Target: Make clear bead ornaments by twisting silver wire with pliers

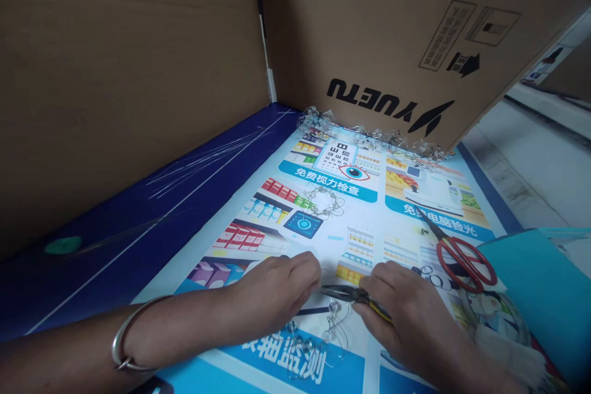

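Observation:
My right hand (397, 308) is closed round the handles of small pliers (344, 293), whose dark jaws point left at the fingertips of my left hand (293, 283). The fingers of my left hand are pinched together by the jaw tips; what they hold is too small to make out. Below the jaws hangs a wire piece with clear beads (333, 320), looping down over the printed sheet. Farther back on the sheet lies a ring of wire loops and beads (323, 202).
Red-handled scissors (466, 265) lie to the right, beside a teal sheet (540, 295). A row of wire pieces (378, 138) runs along the cardboard wall (369, 31). Clear strands (203, 160) and a green piece (63, 245) are at the left.

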The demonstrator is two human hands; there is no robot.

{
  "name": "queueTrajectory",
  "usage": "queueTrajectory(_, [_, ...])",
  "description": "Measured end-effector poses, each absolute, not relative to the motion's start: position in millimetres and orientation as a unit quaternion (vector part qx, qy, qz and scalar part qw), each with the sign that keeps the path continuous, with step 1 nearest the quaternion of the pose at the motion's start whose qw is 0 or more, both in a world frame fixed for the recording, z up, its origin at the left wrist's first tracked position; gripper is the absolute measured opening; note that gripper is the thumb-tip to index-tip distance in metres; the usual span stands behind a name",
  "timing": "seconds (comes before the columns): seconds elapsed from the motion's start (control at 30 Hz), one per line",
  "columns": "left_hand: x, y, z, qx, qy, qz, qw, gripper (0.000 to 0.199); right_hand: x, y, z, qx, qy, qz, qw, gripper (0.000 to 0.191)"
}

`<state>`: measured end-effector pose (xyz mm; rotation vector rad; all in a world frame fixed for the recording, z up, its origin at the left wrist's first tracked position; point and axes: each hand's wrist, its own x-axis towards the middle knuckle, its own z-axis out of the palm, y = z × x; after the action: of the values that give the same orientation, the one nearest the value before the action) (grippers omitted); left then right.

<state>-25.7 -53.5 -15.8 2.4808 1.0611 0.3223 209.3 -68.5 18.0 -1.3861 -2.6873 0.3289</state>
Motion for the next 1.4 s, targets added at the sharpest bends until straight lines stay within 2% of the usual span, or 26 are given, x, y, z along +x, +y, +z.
queueTrajectory(0.2, [-27.3, -52.4, -19.5, 0.899, 0.365, 0.129, 0.206, 0.013, 206.7, -71.9, 19.9, -0.465, -0.879, 0.091, 0.055, 0.009])
queueTrajectory(0.87, [-22.8, -56.2, -13.7, 0.922, 0.356, 0.044, 0.147, 0.014, 202.2, -76.0, 15.7, -0.447, -0.892, 0.045, 0.055, 0.011])
queueTrajectory(1.4, [-22.5, -57.0, -12.8, 0.928, 0.348, 0.060, 0.119, 0.014, 204.0, -76.5, 12.2, -0.435, -0.899, 0.035, 0.044, 0.011])
